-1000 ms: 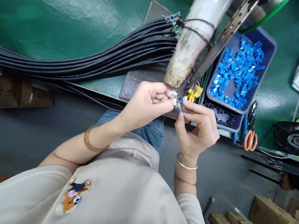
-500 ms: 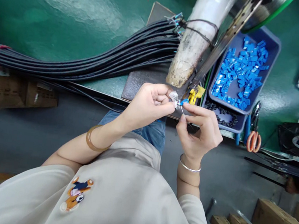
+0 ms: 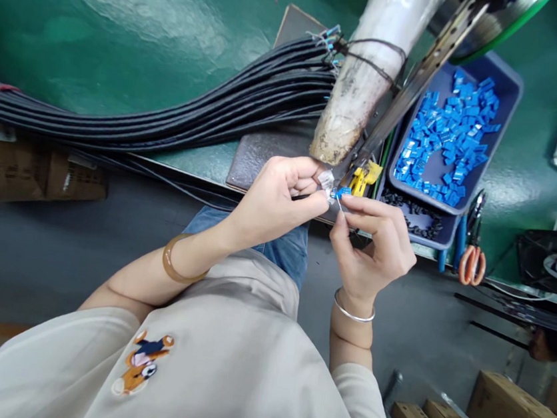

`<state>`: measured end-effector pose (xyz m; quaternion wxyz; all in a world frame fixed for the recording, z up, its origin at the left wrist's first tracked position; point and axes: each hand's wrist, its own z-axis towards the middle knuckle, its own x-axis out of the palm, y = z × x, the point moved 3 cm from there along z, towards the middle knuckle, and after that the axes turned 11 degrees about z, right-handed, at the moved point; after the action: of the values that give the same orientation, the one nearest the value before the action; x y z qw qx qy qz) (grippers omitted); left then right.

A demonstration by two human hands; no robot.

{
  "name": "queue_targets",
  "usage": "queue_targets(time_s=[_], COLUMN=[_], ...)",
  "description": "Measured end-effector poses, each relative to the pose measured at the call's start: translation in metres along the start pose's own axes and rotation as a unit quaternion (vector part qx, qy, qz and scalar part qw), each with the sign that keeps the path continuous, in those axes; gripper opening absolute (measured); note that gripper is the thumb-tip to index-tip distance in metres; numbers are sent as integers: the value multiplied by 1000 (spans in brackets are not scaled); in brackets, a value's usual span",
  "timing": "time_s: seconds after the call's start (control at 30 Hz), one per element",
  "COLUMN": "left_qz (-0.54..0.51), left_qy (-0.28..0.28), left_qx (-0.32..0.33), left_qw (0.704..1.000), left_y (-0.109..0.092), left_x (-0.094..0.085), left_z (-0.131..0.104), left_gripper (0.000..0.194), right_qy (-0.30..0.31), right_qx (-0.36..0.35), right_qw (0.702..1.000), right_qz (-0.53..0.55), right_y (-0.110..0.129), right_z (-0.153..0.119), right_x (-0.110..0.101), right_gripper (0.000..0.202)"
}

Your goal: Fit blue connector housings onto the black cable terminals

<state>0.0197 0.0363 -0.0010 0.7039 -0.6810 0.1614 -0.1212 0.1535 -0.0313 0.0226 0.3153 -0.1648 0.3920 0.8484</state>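
Note:
My left hand [image 3: 293, 194] is closed, thumb and fingers pinched around a cable end with fine wires. A crumpled whitish, shiny wrap [image 3: 326, 177] sticks out beside its fingertips. Just past the thumb, a small blue connector [image 3: 343, 193] sits at the tips of the wires. My right hand [image 3: 376, 237] pinches a thin pale wire [image 3: 339, 203] between thumb and finger, its index fingertip at the connector. Whether that wire enters the connector is too small to tell. Right behind the connector lies a yellow-handled tool [image 3: 362, 180].
A thick bundle of black cables [image 3: 193, 119] crosses the green table [image 3: 144, 12]. Above my hands hangs a white-wrapped tube [image 3: 370, 65] beside a metal bar [image 3: 418, 81]. To the right are a bin [image 3: 507, 121] of blue connectors, a tray of small black parts [image 3: 425, 224] and orange-handled scissors [image 3: 473, 265].
Both hands have shifted very slightly to the right and hold the same grip. The thin wire between my right fingertips now appears shorter and closer to the blue connector.

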Motion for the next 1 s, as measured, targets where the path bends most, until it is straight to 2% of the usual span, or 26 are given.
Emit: queue_targets(time_s=[0.5, 0.67, 1.0], left_qz=[-31, -20, -17], left_qy=[-7, 10, 6], left_qx=[-33, -35, -20], left_qw=[999, 999, 1000], left_y=[-3, -1, 1], left_x=[-1, -1, 1], left_z=[3, 3, -2], left_gripper=[29, 24, 20], right_qy=[17, 27, 7], right_qx=[8, 1, 19], right_qw=[1000, 1000, 1000], right_qz=[5, -1, 8], right_y=[3, 2, 4], right_z=[7, 6, 7], right_x=[-2, -1, -3], right_gripper=[18, 16, 17])
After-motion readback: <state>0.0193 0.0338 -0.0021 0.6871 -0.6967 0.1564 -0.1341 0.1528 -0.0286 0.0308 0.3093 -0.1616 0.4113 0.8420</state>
